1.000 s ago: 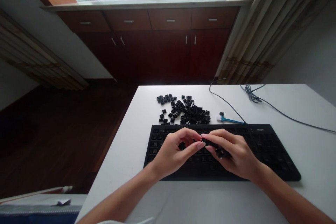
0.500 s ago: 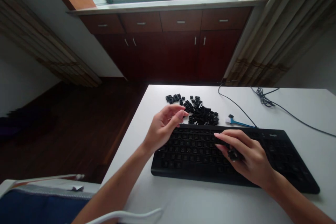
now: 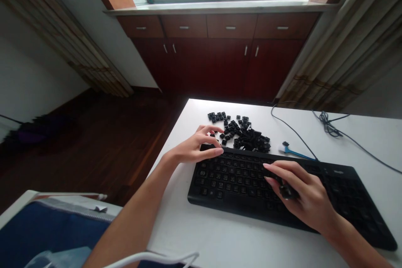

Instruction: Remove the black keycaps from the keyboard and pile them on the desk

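A black keyboard (image 3: pixel 238 209) lies at an angle on the white table, with its keycaps off over the part left of my right hand. My left hand (image 3: pixel 196 145) is over the keyboard's upper left corner, fingers apart, its thumb at the back edge. Beyond it spreads a pile of loose black keycaps (image 3: pixel 251 139). Above the keyboard's middle, my right hand (image 3: pixel 304 190) is closed around a small dark object (image 3: pixel 287 191), mostly hidden by the fingers; its kind cannot be made out.
A blue brush (image 3: pixel 297 153) with pale bristles lies behind the keyboard, one black piece (image 3: pixel 285 143) beside it. The cable (image 3: pixel 292 127) runs back to a bundled coil (image 3: pixel 328 123). A blue-and-white chair (image 3: pixel 53 226) stands left of the table.
My left hand has opened from a pinch and spread its fingers at the keyboard's back edge. The right hand keeps its grip over the keyboard. The whole view has shifted slightly.
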{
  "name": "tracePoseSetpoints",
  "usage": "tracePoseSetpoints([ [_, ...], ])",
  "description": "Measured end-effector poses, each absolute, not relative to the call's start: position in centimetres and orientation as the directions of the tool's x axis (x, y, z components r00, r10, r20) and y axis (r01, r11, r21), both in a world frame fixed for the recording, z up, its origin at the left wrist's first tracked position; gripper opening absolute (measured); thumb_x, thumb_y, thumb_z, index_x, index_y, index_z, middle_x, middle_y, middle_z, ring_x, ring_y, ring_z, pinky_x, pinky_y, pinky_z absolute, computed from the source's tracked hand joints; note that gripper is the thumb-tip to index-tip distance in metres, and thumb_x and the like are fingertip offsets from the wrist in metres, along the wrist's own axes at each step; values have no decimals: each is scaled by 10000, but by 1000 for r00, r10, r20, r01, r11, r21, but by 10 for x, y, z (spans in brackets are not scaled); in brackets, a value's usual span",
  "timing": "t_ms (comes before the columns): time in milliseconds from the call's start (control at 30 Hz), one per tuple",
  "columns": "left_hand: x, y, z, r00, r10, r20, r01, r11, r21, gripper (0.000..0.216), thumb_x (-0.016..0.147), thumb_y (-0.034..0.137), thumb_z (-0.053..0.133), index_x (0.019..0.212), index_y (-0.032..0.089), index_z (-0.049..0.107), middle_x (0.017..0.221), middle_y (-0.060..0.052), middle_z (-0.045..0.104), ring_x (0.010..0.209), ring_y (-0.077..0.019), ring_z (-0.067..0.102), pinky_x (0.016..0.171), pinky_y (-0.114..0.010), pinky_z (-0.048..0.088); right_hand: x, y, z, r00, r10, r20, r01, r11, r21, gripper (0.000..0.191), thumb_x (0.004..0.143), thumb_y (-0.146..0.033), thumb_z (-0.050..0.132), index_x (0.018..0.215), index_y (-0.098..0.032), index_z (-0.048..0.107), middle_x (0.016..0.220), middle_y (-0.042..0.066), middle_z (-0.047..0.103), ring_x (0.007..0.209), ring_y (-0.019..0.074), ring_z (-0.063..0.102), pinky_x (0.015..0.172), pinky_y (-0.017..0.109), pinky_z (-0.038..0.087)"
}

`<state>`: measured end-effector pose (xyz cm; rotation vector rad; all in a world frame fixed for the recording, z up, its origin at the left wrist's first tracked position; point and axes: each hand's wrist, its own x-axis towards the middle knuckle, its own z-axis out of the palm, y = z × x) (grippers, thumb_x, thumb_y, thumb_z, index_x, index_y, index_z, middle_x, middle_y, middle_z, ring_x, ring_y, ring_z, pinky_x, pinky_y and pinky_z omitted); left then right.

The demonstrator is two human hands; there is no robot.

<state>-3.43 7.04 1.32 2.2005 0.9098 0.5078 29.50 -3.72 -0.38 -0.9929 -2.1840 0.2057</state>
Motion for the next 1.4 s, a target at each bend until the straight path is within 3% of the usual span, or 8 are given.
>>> tracePoseSetpoints([
  [100, -29, 69, 12, 684, 720, 122, 412, -519, 749, 577, 1051, 512, 319, 812, 299, 799, 1424, 6, 569, 1342, -256, 435, 1145, -453, 403, 295, -37, -5, -447, 710, 544, 599, 689, -407, 502, 898, -80, 656, 1371, -231, 583, 1154, 97, 659, 965, 185, 686, 834, 289, 594],
  [233, -29, 71, 9, 707, 700, 100, 396, -509, 764, 708, 1034, 609, 224, 796, 279, 803, 1436, 9, 559, 1341, -272, 389, 1189, -504, 313, 295, -36, -5, -450, 703, 550, 593, 696, -405, 490, 895, -82, 666, 1360, -218, 592, 1154, 98, 659, 964, 181, 682, 818, 278, 593],
  [633, -23, 67, 9, 716, 684, 138, 373, -542, 753, 699, 1026, 633, 205, 886, 270, 786, 1393, -9, 571, 1327, -279, 386, 1204, -519, 240, 295, -36, -5, -453, 714, 534, 605, 686, -404, 482, 900, -65, 658, 1361, -193, 593, 1171, 101, 644, 934, 158, 688, 819, 262, 583],
  [833, -26, 69, 6, 710, 684, 166, 342, -541, 768, 740, 1032, 619, 174, 828, 267, 793, 1348, -20, 599, 1287, -264, 445, 1172, -461, 306, 295, -36, -7, -462, 719, 519, 605, 683, -409, 470, 905, -80, 656, 1356, -199, 596, 1175, 102, 644, 951, 165, 681, 805, 260, 577],
  [1100, -24, 69, 7, 711, 691, 131, 358, -516, 778, 750, 1026, 638, 178, 844, 258, 799, 1322, -30, 620, 1263, -261, 444, 1144, -477, 343, 294, -36, -8, -462, 726, 509, 611, 677, -410, 469, 903, -85, 652, 1351, -214, 601, 1159, 95, 657, 951, 175, 679, 796, 262, 571],
  [1400, -22, 69, 10, 737, 663, 129, 370, -556, 745, 685, 1043, 590, 226, 835, 254, 787, 1314, -21, 634, 1239, -255, 490, 1202, -484, 225, 294, -36, -8, -478, 721, 502, 599, 686, -414, 466, 905, -89, 652, 1353, -205, 602, 1158, 101, 657, 946, 177, 680, 789, 276, 571],
])
